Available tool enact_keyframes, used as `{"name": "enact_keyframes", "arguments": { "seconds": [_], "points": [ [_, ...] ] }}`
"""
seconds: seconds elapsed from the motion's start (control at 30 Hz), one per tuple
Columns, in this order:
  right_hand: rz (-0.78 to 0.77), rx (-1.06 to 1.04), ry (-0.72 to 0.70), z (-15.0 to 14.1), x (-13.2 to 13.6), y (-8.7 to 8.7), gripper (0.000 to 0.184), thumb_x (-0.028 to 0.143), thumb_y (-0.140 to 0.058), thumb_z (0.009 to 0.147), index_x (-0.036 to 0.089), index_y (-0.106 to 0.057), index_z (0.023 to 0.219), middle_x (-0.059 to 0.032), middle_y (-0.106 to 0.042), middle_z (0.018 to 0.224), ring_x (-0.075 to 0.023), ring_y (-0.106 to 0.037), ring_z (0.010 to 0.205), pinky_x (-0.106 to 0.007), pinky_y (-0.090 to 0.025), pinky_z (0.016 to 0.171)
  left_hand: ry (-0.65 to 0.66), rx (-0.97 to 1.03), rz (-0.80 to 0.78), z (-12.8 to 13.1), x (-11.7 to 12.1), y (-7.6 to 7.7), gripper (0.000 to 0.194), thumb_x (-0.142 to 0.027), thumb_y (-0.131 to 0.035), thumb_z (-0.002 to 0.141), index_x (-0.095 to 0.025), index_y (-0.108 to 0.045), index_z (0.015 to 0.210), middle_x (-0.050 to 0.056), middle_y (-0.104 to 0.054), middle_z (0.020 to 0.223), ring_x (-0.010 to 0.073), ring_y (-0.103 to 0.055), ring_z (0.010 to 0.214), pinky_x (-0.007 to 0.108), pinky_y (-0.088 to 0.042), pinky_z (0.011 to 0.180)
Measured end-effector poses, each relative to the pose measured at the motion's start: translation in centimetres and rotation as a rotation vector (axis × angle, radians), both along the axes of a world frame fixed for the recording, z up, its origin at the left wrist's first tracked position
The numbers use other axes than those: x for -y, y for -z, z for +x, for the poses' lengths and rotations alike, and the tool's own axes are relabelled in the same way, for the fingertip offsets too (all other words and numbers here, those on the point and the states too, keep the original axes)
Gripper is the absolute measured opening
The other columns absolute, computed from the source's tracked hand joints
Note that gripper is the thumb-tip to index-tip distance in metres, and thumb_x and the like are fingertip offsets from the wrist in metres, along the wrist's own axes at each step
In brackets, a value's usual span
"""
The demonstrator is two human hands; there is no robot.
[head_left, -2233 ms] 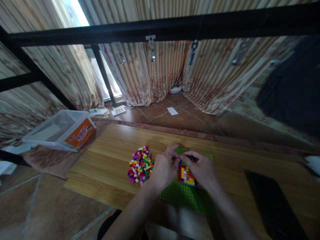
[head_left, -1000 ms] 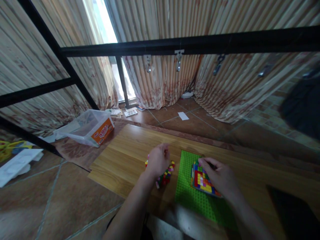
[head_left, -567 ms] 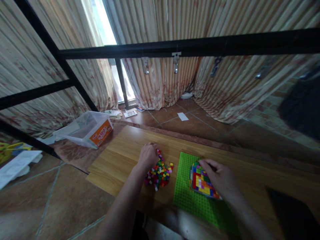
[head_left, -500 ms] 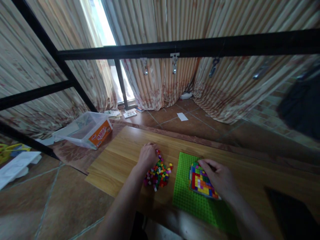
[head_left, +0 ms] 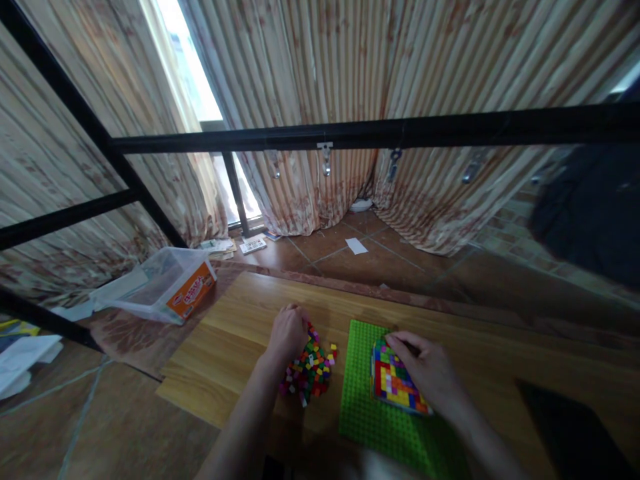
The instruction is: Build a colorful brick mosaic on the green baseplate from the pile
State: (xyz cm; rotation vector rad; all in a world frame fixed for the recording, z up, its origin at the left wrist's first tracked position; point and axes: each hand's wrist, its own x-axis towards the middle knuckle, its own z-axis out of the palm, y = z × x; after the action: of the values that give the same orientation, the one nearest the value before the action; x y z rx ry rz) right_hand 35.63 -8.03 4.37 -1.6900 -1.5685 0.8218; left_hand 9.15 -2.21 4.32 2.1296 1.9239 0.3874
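Note:
A pile of small multicoloured toy building bricks (head_left: pixel 313 367) lies loose on the wooden table. At its far left edge is my left hand (head_left: pixel 290 331), fingers curled down among the bricks; whatever they pinch is hidden. To the right, a green studded baseplate (head_left: pixel 357 387) lies flat. On it sits a layered block of colourful bricks (head_left: pixel 393 383), tightly packed in rows. My right hand (head_left: pixel 426 369) rests over the block's right side, thumb and fingers closed together at its far edge. Anything between those fingertips is too small to make out.
The wooden table (head_left: pixel 225 347) runs to the right, with a dark flat object (head_left: pixel 560 420) near its right end. A clear plastic bin (head_left: pixel 155 293) with an orange label stands beyond the left end. Black metal bars (head_left: pixel 300 139) cross ahead, before striped curtains (head_left: pixel 340 67).
The view has tilted and shifted slightly, so the table sits lower and more to the left. Both hands keep nearly the same places over the pile and the brick block.

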Motion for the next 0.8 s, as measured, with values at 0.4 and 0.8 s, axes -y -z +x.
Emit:
{"name": "enact_keyframes", "arguments": {
  "seconds": [0.4, 0.8],
  "points": [
    [0.048, 0.020, -0.032, -0.5, 0.1, -0.4, 0.038, 0.051, -0.047, 0.088, 0.024, -0.074, 0.081, -0.0026, -0.075, 0.077, -0.0227, -0.068, 0.075, -0.032, -0.048, 0.069, -0.013, -0.109, -0.020, 0.5, 0.6, -1.4, 0.024, -0.012, -0.047, 0.084, -0.020, -0.070, 0.083, 0.008, -0.071, 0.089, 0.0222, -0.064, 0.090, 0.031, -0.044, 0.080],
    [0.080, -0.072, 0.036, -0.4, -0.1, -0.4, 0.033, 0.048, -0.053, 0.088, 0.023, -0.075, 0.088, -0.0032, -0.076, 0.086, -0.0226, -0.069, 0.081, -0.033, -0.050, 0.074, 0.019, 0.197, 0.096, 0.5, 0.1, -0.9, 0.022, -0.009, -0.048, 0.084, -0.018, -0.067, 0.091, 0.008, -0.069, 0.097, 0.0180, -0.065, 0.091, 0.030, -0.048, 0.084]
  ]
}}
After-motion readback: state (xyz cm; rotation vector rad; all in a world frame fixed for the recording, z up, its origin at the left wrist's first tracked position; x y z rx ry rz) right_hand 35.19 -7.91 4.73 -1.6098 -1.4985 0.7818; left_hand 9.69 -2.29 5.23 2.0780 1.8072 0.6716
